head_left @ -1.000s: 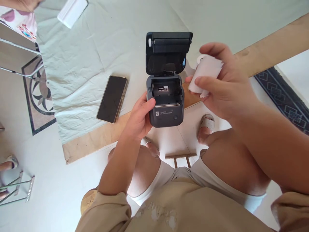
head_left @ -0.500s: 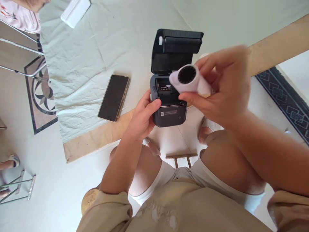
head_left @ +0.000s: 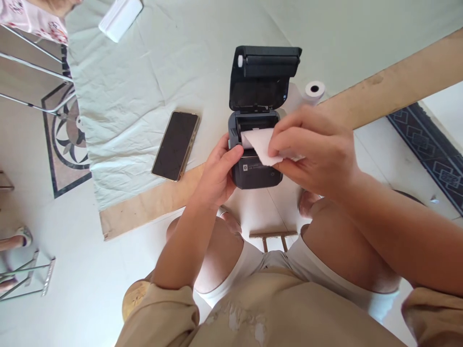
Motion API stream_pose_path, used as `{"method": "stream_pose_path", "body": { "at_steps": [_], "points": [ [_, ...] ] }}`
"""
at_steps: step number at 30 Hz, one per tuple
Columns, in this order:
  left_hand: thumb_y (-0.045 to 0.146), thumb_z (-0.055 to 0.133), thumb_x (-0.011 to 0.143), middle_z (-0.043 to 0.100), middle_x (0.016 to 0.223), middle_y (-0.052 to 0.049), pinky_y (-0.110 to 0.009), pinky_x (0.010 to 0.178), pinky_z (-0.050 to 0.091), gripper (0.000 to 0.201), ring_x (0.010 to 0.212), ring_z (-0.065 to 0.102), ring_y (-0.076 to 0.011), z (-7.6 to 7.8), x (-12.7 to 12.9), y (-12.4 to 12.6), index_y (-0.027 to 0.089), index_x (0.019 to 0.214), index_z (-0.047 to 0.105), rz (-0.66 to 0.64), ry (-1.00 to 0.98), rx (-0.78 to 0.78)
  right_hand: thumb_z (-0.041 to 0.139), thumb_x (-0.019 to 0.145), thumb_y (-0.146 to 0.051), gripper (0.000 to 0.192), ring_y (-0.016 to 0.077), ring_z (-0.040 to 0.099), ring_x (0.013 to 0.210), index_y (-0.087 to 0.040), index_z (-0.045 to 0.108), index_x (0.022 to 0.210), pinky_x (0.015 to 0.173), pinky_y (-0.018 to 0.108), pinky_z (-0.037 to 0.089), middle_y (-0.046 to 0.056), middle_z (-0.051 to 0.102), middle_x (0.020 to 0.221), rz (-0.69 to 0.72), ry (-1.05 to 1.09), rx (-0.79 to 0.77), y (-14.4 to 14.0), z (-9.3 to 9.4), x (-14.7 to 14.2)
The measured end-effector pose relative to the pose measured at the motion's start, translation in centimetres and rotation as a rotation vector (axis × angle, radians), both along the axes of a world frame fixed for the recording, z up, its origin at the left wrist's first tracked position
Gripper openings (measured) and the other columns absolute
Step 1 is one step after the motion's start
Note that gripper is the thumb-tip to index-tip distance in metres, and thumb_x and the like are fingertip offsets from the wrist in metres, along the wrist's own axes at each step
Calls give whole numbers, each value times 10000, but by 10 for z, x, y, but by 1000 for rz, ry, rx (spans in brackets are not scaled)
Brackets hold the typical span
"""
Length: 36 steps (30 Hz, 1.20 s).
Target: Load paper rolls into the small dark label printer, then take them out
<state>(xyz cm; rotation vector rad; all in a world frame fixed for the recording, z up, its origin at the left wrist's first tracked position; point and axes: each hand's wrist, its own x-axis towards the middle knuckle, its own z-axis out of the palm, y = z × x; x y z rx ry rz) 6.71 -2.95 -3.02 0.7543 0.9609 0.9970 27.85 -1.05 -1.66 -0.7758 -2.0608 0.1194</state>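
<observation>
- A phone [head_left: 175, 146] is laid on the pale cloth [head_left: 123, 120], apart from the hands.
- By the left hand [head_left: 219, 171], reached up from the lap, the near-left side of the printer is clasped: thumb on the top edge, other fingers curled and partly hidden.
- The printer [head_left: 257, 178] is held lid-up at the table edge [head_left: 152, 207]; hard, stiff and probably light enough for 1 hand, it is best gripped by its side walls.
- White paper [head_left: 261, 143] is drawn across the open bay; thin and easily creased or torn, it is best taken by its loose end.
- That end is pinched between thumb and fingertips of the right hand [head_left: 318, 147], back upward, wrist brought in from the right.
- Behind, 1 other roll [head_left: 313, 96] is seen.
</observation>
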Motion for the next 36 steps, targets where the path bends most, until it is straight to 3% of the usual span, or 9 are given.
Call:
{"method": "stream_pose_path", "body": {
  "at_steps": [6, 9, 13, 16, 19, 23, 27, 32, 36],
  "points": [
    [493, 1013, 699, 807, 1065, -35, -389, 909, 706, 592, 1191, 813, -327, -3, 0, 2, 260, 1154, 714, -8, 22, -6, 677, 1097, -364, 164, 191, 730, 968, -263, 621, 980, 858, 440, 471, -29, 766, 968, 141, 34, -60, -17, 2, -11],
    [489, 1038, 654, 817, 1144, -50, -407, 882, 699, 681, 1162, 818, -348, -8, -3, 1, 277, 1211, 711, -18, 53, 10, 710, 1042, -339, 70, 214, 725, 985, -308, 664, 1084, 839, 443, 574, 12, 744, 1093, 58, 200, -176, -14, 8, -4],
    [547, 1054, 647, 808, 1189, -75, -431, 902, 697, 792, 1196, 810, -376, -13, -7, 0, 293, 1309, 701, -55, 94, 58, 800, 998, -416, 357, 296, 614, 1481, -387, 672, 1329, 714, 318, 620, 30, 611, 1515, -129, 414, -444, -3, 16, 7],
    [528, 1066, 635, 809, 1128, -63, -422, 874, 698, 795, 1161, 815, -369, -12, -9, 1, 303, 1306, 703, -76, 104, 76, 884, 928, -585, 679, 324, 484, 1652, -400, 578, 1505, 564, 228, 553, 12, 405, 1767, -69, 487, -580, 6, 15, 11],
    [547, 1060, 643, 810, 1091, -47, -399, 808, 694, 769, 1102, 825, -350, -11, -9, 1, 310, 1285, 708, -64, 106, 77, 818, 937, -733, 722, 276, 604, 1515, -366, 574, 1508, 503, 207, 507, 41, 443, 1748, 0, 482, -583, 11, 10, 13],
    [584, 1057, 656, 814, 1156, -59, -420, 847, 706, 806, 1209, 814, -382, -12, -9, 0, 321, 1329, 699, -69, 96, 94, 805, 982, -611, 562, 220, 748, 1186, -312, 642, 1429, 652, 255, 629, 81, 657, 1488, 34, 369, -719, 9, -4, 11],
    [698, 1035, 645, 801, 1227, -66, -461, 957, 707, 876, 1350, 756, -415, -11, -6, -2, 335, 1364, 690, -27, 90, 122, 789, 996, -519, 601, 223, 764, 1148, -362, 570, 1533, 755, 295, 687, 51, 732, 1323, 117, 343, -846, 7, -24, 7],
    [750, 982, 733, 779, 1254, -61, -453, 1002, 688, 777, 1364, 735, -400, -5, -1, 2, 334, 1334, 719, 19, 147, 173, 812, 972, -508, 684, 204, 759, 1012, -373, 525, 1578, 715, 299, 680, 35, 738, 1234, 172, 310, -851, 10, -38, 6],
    [724, 1010, 707, 776, 1211, -65, -450, 978, 689, 743, 1342, 741, -410, -7, -1, 11, 309, 1266, 749, 37, 116, 190, 798, 988, -491, 673, 174, 742, 936, -378, 499, 1580, 665, 269, 645, 28, 727, 1232, 204, 304, -887, 17, -42, 6]
  ]
}}
